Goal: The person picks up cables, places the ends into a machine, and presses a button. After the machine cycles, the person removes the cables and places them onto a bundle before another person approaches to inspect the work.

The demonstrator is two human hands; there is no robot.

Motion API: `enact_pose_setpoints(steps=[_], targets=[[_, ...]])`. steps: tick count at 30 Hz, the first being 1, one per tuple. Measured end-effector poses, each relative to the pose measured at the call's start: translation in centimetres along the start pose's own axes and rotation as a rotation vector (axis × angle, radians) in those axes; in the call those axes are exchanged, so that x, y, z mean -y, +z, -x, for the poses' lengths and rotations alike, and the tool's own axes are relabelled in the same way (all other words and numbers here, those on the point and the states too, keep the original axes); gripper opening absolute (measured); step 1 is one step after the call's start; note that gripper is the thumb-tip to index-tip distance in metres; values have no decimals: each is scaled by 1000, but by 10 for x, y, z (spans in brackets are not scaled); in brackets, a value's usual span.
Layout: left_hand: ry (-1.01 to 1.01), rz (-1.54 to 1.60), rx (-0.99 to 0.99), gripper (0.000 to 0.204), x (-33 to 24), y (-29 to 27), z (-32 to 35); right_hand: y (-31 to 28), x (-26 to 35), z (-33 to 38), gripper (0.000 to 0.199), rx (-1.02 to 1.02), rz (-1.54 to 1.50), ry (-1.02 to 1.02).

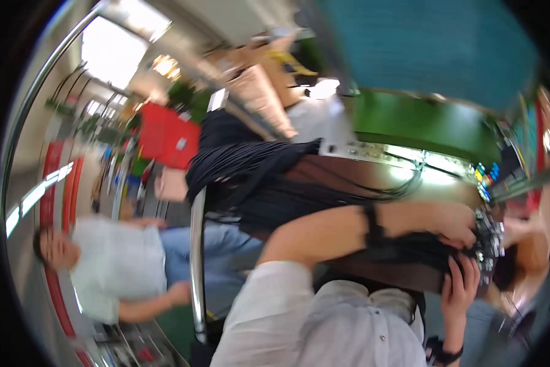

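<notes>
My left arm reaches across to the right over a long bundle of black cables [275, 199] lying on a brown-topped table [360, 174]. My left hand [457, 225] is closed at the cable end, fingers curled on the black cables beside a cluster of dark and silvery connectors [489, 244]. Just below it, my right hand [461, 284] lies with stretched, slightly parted fingers against the cable ends and the table's near edge. Its thumb side is partly hidden. Motion blur hides the finer detail of the connectors.
Another person [116, 263] in a light shirt stands at the left, behind a metal rail [197, 269]. At the far right, a second person's bare arm [535, 229] is close to the connectors. A red bin [168, 136] and cardboard [260, 95] are farther back. A teal panel [428, 49] hangs above.
</notes>
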State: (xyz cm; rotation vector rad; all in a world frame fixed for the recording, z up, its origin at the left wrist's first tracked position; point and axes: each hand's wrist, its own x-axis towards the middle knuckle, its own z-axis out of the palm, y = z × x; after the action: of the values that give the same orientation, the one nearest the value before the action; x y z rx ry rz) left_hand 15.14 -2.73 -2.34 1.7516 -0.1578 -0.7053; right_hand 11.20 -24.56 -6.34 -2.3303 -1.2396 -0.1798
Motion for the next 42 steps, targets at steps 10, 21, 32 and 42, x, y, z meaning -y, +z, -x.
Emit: enact_pose_setpoints(steps=[10,21,32,42], targets=[[1016,-366,-720,21,46,86,15,15,-45,-66,39,-95,-1870,8],[565,1085,-673,21,69,85,90,34,79,-113,34,238,-1245,631],[443,952,-746,22,72,92,102,59,13,-111,30,465,-1276,545],[320,1071,-605,27,58,110,109,54,-31,-156,24,119,-283,-201]])
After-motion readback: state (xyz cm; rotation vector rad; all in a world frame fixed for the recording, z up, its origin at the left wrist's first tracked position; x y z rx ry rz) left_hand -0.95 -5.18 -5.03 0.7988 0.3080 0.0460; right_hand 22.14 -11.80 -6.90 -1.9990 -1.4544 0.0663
